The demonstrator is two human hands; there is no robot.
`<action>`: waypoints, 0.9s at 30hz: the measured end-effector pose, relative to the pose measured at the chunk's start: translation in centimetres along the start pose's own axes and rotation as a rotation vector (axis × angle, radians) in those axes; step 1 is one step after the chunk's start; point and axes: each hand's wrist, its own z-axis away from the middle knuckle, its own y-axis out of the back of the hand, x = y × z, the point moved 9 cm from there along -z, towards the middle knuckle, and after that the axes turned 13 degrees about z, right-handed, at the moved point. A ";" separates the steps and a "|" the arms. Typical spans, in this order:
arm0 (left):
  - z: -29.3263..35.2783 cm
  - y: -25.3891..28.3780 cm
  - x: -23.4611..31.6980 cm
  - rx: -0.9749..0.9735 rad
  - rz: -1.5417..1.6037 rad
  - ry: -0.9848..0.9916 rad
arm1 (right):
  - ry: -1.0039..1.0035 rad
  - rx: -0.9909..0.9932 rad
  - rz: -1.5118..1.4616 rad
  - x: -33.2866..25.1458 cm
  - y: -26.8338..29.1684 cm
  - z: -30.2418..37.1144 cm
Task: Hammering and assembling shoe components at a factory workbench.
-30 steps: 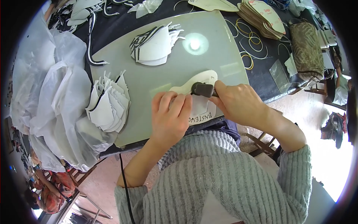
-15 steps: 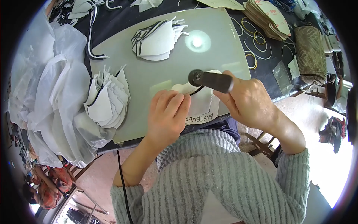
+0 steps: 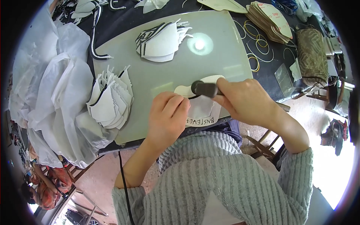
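A hammer (image 3: 205, 89) with a dark, round head is gripped in my right hand (image 3: 249, 101); its head is down at the black-edged rim of a white piece (image 3: 200, 108). My left hand (image 3: 167, 118) is closed at the left end of that rim, thumb and fingers pinching or pressing it; the fingertips hide the exact hold. Beneath the white piece lies a larger cream template (image 3: 182, 90) with handwriting along its near edge. Both rest near the front edge of a smooth grey-green board (image 3: 150, 75).
White cut pieces with black edging form one stack (image 3: 159, 44) at the board's far side and another (image 3: 110, 99) at its left. Plastic bags (image 3: 63, 97) bulge at the left. Cord rings (image 3: 258, 41), card shapes (image 3: 268, 20) and a patterned roll (image 3: 312, 54) lie at the right.
The hammer head has come down and slightly nearer me, onto the rim of the white piece. My right hand has lowered with it; my left hand stays in place.
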 end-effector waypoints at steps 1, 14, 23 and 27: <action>0.3 0.1 0.5 0.002 -0.019 -0.024 | 0.015 0.071 -0.040 -0.2 0.9 0.1; 0.5 1.3 -0.2 -0.041 0.015 0.027 | 0.129 -0.105 -0.011 -0.2 -1.1 -0.7; 0.5 1.2 -0.8 -0.067 0.056 0.087 | 0.176 -0.086 -0.011 -1.2 -1.4 -0.9; 0.4 1.2 -1.1 -0.069 0.090 0.097 | 0.173 -0.047 0.023 -2.0 -0.9 -1.0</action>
